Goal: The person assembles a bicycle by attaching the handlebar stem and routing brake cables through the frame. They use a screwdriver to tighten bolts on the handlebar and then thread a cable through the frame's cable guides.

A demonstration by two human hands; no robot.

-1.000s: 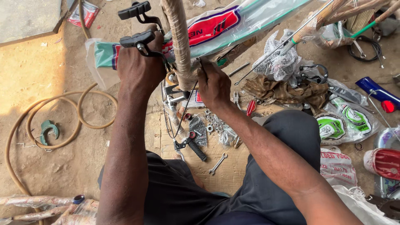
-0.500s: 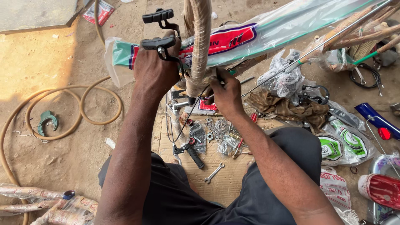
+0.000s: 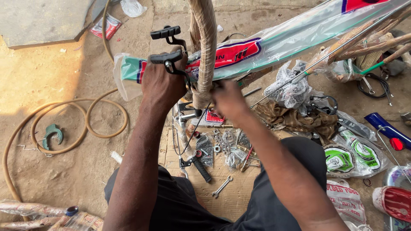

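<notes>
My left hand (image 3: 162,83) grips a black brake-lever assembly (image 3: 168,55) at the top of a bicycle part. A curved bar wrapped in brown paper (image 3: 204,51) rises beside it. My right hand (image 3: 229,102) is closed at the bar's lower end, where a thin black cable (image 3: 192,132) hangs down. Behind both hands lies a bicycle frame in clear plastic wrap (image 3: 274,42), white, green and red.
Small metal parts in bags (image 3: 227,147), a spanner (image 3: 221,187) and a black handle (image 3: 201,167) lie on cardboard (image 3: 239,196) by my knees. A tan hose (image 3: 64,128) coils on the sandy ground at left. Plastic bags and packets (image 3: 351,158) pile at right.
The view has shifted, so the bar and both hands sit lower and further right in the frame. My right hand has slid along the bar's lower end; the left keeps its grip.
</notes>
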